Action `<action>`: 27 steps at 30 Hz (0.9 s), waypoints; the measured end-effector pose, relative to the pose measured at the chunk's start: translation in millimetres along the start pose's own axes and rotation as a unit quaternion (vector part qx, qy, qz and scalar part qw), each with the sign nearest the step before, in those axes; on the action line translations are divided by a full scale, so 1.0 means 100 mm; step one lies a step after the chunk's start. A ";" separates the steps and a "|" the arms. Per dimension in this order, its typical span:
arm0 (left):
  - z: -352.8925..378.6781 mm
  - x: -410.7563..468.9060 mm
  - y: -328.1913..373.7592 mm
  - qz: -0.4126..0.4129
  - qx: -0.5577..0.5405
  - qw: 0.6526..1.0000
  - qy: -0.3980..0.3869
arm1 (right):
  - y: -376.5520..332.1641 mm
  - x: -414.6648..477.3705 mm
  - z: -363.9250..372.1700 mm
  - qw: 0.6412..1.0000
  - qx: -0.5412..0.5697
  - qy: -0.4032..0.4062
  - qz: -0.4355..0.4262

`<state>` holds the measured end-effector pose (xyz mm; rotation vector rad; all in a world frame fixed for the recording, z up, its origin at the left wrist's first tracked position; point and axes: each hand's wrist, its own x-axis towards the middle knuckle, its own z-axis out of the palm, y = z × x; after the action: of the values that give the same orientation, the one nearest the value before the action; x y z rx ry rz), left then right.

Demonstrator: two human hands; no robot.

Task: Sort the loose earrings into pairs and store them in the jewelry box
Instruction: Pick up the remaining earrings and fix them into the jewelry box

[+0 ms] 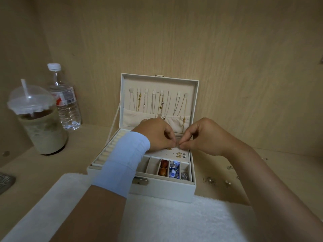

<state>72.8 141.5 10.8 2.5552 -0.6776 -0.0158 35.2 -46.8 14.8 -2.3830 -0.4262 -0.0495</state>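
A tiny silver earring (178, 145) is pinched between the fingertips of the left hand (157, 135) and the right hand (204, 137) just above the perforated panel (162, 152) of the open cream jewelry box (166, 191), probably so that its post can be fitted into a hole. Other loose earrings (211, 180) are left on the pale wooden bench (244, 172) at the right, with a white fluffy towel (174, 220) in front.

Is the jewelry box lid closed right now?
No, the jewelry box lid stands upright and open, with necklaces hanging inside it.
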 end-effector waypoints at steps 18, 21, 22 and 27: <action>0.00 0.01 0.01 -0.011 -0.027 0.999 -0.027 | -0.08 0.01 0.00 0.988 -0.142 -0.053 -0.013; 0.00 0.00 0.03 -0.017 -0.018 0.999 -0.031 | -0.06 0.03 -0.01 0.990 -0.137 -0.036 -0.011; 0.00 -0.01 0.04 -0.022 -0.015 0.999 -0.032 | -0.05 0.03 -0.01 0.991 -0.132 -0.034 -0.006; -0.01 -0.02 0.08 -0.034 -0.003 0.999 -0.036 | -0.04 0.01 -0.03 0.997 -0.075 -0.016 0.022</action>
<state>67.1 137.2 14.6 2.5819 -0.6154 -0.1345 34.7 -45.7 19.7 -2.5440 -0.3989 -0.0238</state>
